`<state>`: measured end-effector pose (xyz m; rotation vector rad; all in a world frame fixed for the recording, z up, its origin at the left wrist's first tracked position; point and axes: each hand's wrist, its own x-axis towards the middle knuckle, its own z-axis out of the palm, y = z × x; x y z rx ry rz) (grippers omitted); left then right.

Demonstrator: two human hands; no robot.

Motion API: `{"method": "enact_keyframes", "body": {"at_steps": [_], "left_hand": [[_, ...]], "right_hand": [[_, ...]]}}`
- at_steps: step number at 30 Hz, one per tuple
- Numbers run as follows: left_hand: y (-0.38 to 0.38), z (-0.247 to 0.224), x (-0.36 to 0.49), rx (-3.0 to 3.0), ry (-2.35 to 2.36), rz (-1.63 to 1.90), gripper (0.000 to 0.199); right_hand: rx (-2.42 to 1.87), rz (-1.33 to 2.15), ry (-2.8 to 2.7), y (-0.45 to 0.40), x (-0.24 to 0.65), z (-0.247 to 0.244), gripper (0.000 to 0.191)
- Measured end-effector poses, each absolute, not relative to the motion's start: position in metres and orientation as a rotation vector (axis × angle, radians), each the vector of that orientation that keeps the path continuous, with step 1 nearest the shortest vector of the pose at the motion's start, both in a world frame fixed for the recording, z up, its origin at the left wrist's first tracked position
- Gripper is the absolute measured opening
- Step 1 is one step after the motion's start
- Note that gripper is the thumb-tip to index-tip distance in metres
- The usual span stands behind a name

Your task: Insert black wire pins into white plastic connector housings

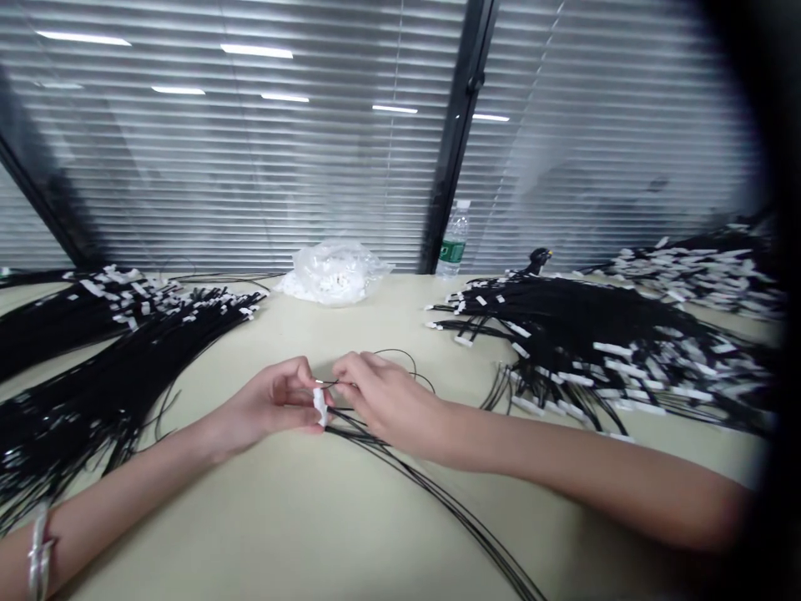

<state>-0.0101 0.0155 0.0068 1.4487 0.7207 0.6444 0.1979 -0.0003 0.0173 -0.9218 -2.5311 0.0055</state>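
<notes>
A small white connector is pinched between the thumb and fingers of my left hand. Several thin black wires run out of its right side and sweep down to the table's front edge. Close to the connector, my right hand pinches one thin black wire between thumb and forefinger. The wire's tip is near the connector's upper end; whether it sits inside cannot be made out. A loop of black wire arcs behind my right hand.
Bundles of black wires with white ends lie at left. More black wires with white connectors are piled at right. A clear plastic bag of small white parts and a water bottle stand at the back, before window blinds.
</notes>
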Motion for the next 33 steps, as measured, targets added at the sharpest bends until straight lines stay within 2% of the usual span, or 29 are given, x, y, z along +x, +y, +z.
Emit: {"method": "enact_keyframes", "body": {"at_steps": [5,21,33], "left_hand": [[0.015,0.0064,-0.01,1.466,0.719,0.65,0.025],[0.0147,0.0061,-0.0098,1.444,0.755,0.652,0.026],[0.0118,0.0051,-0.0083,1.519,0.811,0.7,0.024]], "right_hand": [[-0.989,0.081,-2.466,-0.0005,0.1986,0.015,0.021],[-1.022,0.012,-2.456,-0.0027,0.1995,0.0159,0.023],[-1.081,0.059,-2.445,-0.006,0.1968,0.0217,0.018]]}}
